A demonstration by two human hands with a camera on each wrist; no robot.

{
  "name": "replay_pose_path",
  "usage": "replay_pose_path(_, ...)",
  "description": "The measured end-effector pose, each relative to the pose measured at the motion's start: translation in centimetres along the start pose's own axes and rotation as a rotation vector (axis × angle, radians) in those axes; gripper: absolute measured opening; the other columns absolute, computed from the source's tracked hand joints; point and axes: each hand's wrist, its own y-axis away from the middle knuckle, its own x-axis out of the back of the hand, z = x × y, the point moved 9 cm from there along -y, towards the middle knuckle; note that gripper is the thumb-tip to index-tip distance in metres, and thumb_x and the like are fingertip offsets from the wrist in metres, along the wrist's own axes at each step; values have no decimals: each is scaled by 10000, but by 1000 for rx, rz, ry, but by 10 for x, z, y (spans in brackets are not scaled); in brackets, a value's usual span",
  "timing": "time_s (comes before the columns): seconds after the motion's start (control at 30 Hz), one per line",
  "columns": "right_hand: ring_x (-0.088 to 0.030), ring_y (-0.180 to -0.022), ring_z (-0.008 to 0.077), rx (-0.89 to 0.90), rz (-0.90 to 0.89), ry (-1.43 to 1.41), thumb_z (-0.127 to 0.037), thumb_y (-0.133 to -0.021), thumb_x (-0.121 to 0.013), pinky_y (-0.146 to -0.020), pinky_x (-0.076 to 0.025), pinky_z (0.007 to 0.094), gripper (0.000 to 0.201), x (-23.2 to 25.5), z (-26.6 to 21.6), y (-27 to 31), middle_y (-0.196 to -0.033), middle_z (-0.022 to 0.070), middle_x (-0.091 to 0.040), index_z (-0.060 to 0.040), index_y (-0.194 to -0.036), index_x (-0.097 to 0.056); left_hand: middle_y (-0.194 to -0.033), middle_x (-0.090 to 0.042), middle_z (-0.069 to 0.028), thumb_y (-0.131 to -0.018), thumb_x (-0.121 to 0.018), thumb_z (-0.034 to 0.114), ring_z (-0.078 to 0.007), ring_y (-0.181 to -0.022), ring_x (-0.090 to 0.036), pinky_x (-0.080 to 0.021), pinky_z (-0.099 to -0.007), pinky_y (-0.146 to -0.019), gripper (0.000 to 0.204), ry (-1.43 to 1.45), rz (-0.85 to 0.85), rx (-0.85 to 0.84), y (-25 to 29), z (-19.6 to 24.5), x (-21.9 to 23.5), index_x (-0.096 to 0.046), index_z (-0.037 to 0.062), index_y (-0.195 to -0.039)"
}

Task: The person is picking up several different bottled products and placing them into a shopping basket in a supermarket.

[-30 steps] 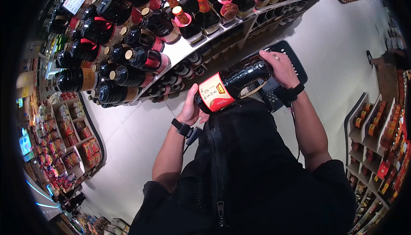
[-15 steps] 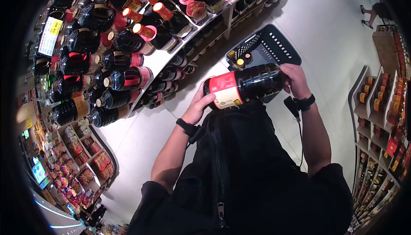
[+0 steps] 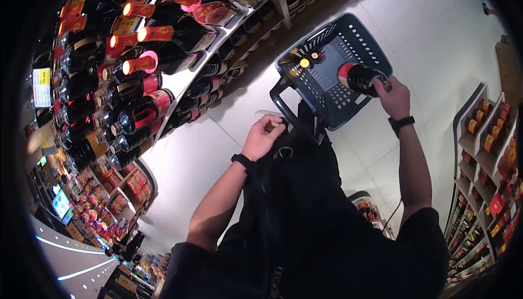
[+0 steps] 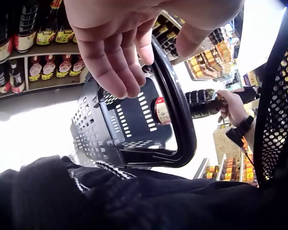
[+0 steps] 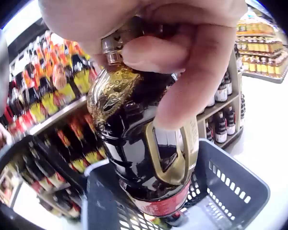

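Observation:
My right hand (image 3: 395, 100) grips a large dark soy sauce bottle (image 3: 364, 79) around its neck. In the right wrist view the bottle (image 5: 129, 148) tilts base-down over the basket, its gold-edged side handle (image 5: 170, 175) under my fingers and its red label (image 5: 165, 203) lowest. The grey shopping basket (image 3: 313, 89) has perforated walls; two capped bottles (image 3: 304, 63) stand inside at its far left. Loosely bent and holding nothing, my left hand (image 3: 262, 140) hovers beside the basket's black handle (image 4: 175, 96). In the left wrist view its fingers (image 4: 108, 76) overlap the basket's rim.
Shelves of dark sauce bottles (image 3: 155, 32) rise at the left, with a price tag (image 3: 41, 87) on them. Packaged goods fill a stand (image 3: 136, 184) at the lower left. Another shelf unit (image 3: 479, 130) stands at the right. Pale tiled floor (image 3: 425, 43) lies beyond the basket.
The left hand has let go of the bottle's base. My right hand has carried the bottle away from my body to over the basket. The basket now shows much more fully.

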Motion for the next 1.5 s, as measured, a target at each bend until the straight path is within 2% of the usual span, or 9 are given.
replay_pose_path(0.03, -603, -540, 290, 122, 25, 218, -353, -854, -663, -504, -471, 360, 391, -8, -5, -18, -598, 142, -587, -9, -712, -544, -901, -650, -1, -898, -657, 129, -74, -801, -586, -480, -230, -738, 202, -3, 7, 17, -2, -2, -5, -610, 12, -1056)
replay_pose_path(0.07, -629, -699, 378, 15, -79, 281, -388, -828, -663, -634, -499, 428, 392, -26, 13, -39, -708, 200, -629, -15, -756, -568, -871, -648, -2, -897, -663, 148, -76, -781, -586, -482, -235, -734, 183, -51, 63, 79, -3, -8, -6, -615, 18, -1016)
replay_pose_path(0.3, -650, -858, 397, -48, -308, 393, -451, -823, -611, -764, -514, 465, 458, -152, 144, -159, -860, 240, -665, 5, -866, -618, -854, -671, -73, -897, -671, 333, -136, -792, -612, -491, -285, -752, 367, -224, 205, 272, -34, -5, -32, -605, -19, -977)
replay_pose_path(0.73, -641, -1031, 334, -377, -483, 499, -449, -819, -646, -887, -518, 418, 476, -332, 277, -267, -1092, 189, -665, -22, -1028, -670, -839, -640, -25, -959, -564, 180, -113, -812, -573, -462, -278, -749, 186, -161, 235, 403, -100, 1, -66, -661, 22, -947)
replay_pose_path(0.87, -633, -1052, 317, -237, -578, 596, -463, -861, -557, -904, -512, 405, 460, -385, 311, -268, -1116, 157, -663, -64, -1061, -670, -837, -638, -30, -957, -551, 130, -110, -800, -574, -460, -266, -747, 150, -159, 215, 427, -113, -7, -68, -646, 15, -972)
replay_pose_path(0.93, -629, -1059, 320, -292, -571, 581, -470, -863, -546, -905, -511, 410, 473, -402, 330, -261, -1123, 161, -659, -61, -1068, -666, -800, -618, -16, -951, -562, 116, -86, -751, -552, -452, -246, -703, 126, -161, 224, 398, -123, -6, -68, -635, 15, -970)
replay_pose_path(1.1, -608, -1102, 327, -503, -601, 480, -491, -874, -520, -921, -499, 429, 524, -428, 370, -227, -1144, 189, -644, -35, -1101, -643, -981, -671, -82, -969, -511, 98, -143, -928, -611, -477, -294, -848, 164, -93, 169, 506, -130, -10, -75, -619, -7, -1033)
replay_pose_path(1.13, -623, -1074, 334, -409, -563, 501, -505, -883, -512, -924, -497, 424, 547, -448, 377, -218, -1138, 188, -647, -27, -1121, -628, -981, -671, -82, -969, -511, 98, -143, -928, -611, -477, -294, -848, 164, -98, 164, 512, -131, -13, -75, -619, -7, -1033)
replay_pose_path(1.5, -638, -1043, 320, -510, -629, 329, -560, -875, -511, -902, -503, 430, 593, -506, 361, -192, -1109, 212, -652, -21, -1095, -625, -918, -637, -32, -957, -539, 100, -70, -819, -563, -452, -232, -746, 142, -48, 147, 483, -141, -19, -73, -624, 25, -1043)
